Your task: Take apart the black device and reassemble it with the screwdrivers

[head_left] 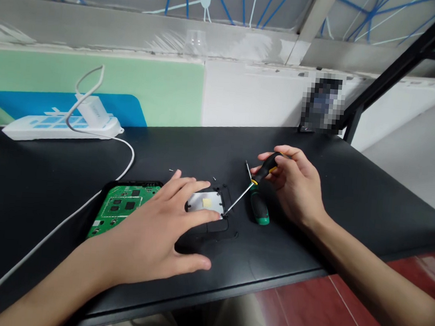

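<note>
My right hand (297,185) is closed around the black and yellow handle of a screwdriver (242,194). Its shaft slants down to the left, and the tip meets the right edge of a silver metal plate (197,201) set in a black frame. A small yellow pad (207,202) sits on that plate. Spread over the frame, my left hand (163,224) has its fingers apart, with one fingertip close to the screwdriver's tip. Under and left of this hand lies a green circuit board (124,205) in a black housing, partly hidden. A second screwdriver, green and black (260,209), rests on the table.
Two small screws (214,178) lie beyond the frame on the black table (308,250). At the back left stands a white power strip (62,126) with a charger (93,111). Its white cable (66,219) runs behind the circuit board. A blurred-out object (322,105) stands at the back right.
</note>
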